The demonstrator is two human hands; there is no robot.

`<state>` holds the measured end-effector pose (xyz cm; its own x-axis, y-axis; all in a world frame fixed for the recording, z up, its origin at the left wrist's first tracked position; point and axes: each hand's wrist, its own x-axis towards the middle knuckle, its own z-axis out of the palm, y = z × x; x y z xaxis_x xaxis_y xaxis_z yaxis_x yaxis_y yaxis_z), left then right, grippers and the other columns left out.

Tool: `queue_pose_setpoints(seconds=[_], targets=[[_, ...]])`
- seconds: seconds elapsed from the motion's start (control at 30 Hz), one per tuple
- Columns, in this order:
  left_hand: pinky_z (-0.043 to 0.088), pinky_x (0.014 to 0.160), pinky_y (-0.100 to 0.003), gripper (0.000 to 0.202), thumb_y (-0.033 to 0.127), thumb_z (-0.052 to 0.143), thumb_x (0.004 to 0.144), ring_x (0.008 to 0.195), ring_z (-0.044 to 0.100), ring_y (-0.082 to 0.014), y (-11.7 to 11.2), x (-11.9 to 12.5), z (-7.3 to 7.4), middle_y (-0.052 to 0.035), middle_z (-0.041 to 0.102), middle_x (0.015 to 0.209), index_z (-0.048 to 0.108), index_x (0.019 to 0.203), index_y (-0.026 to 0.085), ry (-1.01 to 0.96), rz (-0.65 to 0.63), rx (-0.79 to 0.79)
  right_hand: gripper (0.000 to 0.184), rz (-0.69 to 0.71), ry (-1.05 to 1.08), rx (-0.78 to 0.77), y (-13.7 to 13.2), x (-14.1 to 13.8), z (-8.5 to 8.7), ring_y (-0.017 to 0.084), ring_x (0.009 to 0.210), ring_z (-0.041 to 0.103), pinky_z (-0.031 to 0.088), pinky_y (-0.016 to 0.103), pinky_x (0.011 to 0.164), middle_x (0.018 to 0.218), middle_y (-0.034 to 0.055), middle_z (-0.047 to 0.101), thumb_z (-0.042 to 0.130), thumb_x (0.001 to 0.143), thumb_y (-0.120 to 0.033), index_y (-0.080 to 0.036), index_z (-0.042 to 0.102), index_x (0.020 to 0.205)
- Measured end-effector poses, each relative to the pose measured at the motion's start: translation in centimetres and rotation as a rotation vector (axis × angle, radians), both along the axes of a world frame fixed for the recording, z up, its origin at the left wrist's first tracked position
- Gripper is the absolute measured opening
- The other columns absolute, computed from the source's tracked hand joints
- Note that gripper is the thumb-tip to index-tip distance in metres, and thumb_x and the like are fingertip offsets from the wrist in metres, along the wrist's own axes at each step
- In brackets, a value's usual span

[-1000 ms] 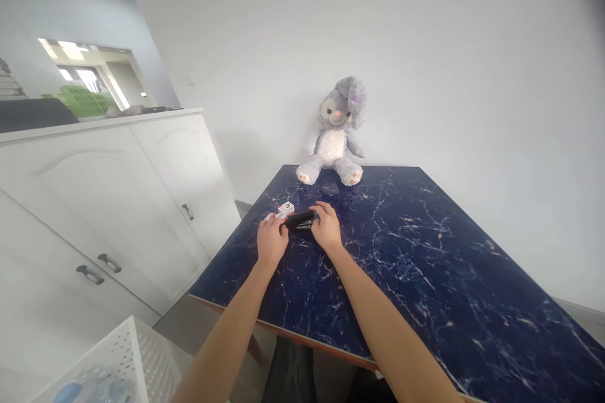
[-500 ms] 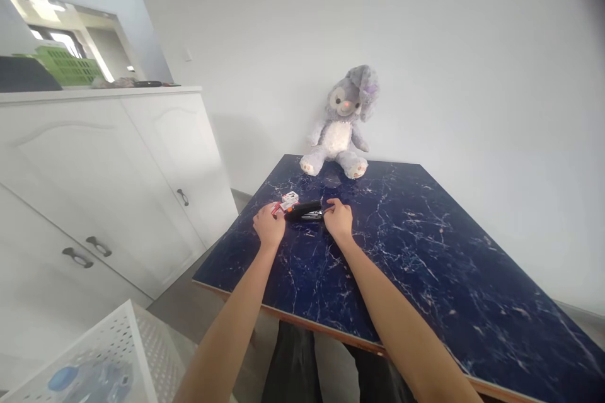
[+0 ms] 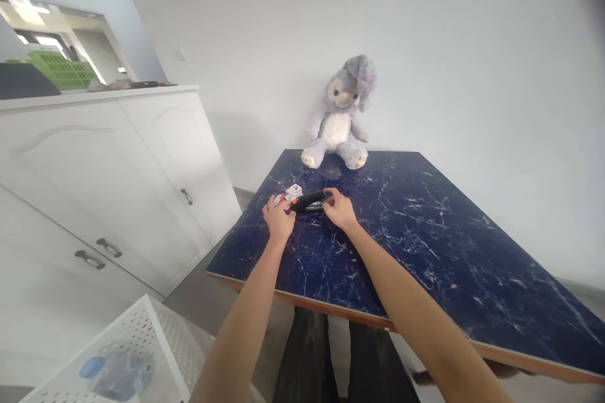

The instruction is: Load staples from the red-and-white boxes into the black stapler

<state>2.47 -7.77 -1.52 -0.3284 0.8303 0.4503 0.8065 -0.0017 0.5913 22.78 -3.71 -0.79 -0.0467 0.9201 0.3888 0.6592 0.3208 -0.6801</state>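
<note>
A black stapler point(image 3: 309, 202) lies on the dark blue marbled table point(image 3: 425, 233). My left hand point(image 3: 278, 223) is closed round its left end, and my right hand point(image 3: 340, 210) pinches its right end. Both hands hold the stapler just above the tabletop. A small red and white box point(image 3: 293, 191) sits right behind the stapler's left end, beside my left hand. What the box contains cannot be made out.
A grey and white plush rabbit point(image 3: 341, 114) sits at the table's far edge against the white wall. White cabinets point(image 3: 118, 170) with dark handles stand to the left. A white perforated basket point(image 3: 123, 365) holding blue items is on the floor at lower left.
My view has shifted to the right and down. Both hands stay on the stapler; it has opened a little and lifted slightly off the table.
</note>
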Motion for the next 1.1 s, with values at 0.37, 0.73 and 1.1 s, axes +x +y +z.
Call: queue_pose_setpoints(seconds=[0.37, 0.73, 1.1], targets=[[0.047, 0.103, -0.040, 0.039, 0.020, 0.061, 0.083, 0.114, 0.065, -0.0264, 2.6, -2.0, 1.5, -0.0095, 0.071, 0.122, 0.066, 0.122, 0.022, -0.106, -0.048, -0.059, 0.065, 0.168, -0.107, -0.015, 0.6, 0.2, -0.9, 0.025, 0.101, 0.066, 0.050, 0.036, 0.090, 0.108, 0.0104, 0.070, 0.074, 0.077, -0.027, -0.020, 0.050, 0.137], [0.052, 0.088, -0.031, 0.027, 0.020, 0.063, 0.081, 0.096, 0.069, -0.0199, 3.3, -1.5, 2.0, -0.0023, 0.074, 0.110, 0.068, 0.107, 0.024, -0.090, -0.300, -0.073, 0.035, 0.296, -0.016, -0.023, 0.9, 3.4, -1.0, 0.019, 0.091, 0.070, 0.051, 0.031, 0.084, 0.098, 0.0028, 0.073, 0.077, 0.079, -0.025, -0.022, 0.061, 0.110], [0.052, 0.081, -0.033, 0.037, 0.021, 0.065, 0.081, 0.092, 0.071, -0.0255, 3.7, -1.7, 1.5, -0.0038, 0.075, 0.102, 0.060, 0.116, 0.027, 0.129, -0.123, -0.073, 0.047, 0.102, -0.032, 0.021, 2.2, 4.1, -1.4, 0.024, 0.105, 0.066, 0.050, 0.038, 0.094, 0.114, 0.0080, 0.071, 0.070, 0.083, -0.021, -0.021, 0.057, 0.128]])
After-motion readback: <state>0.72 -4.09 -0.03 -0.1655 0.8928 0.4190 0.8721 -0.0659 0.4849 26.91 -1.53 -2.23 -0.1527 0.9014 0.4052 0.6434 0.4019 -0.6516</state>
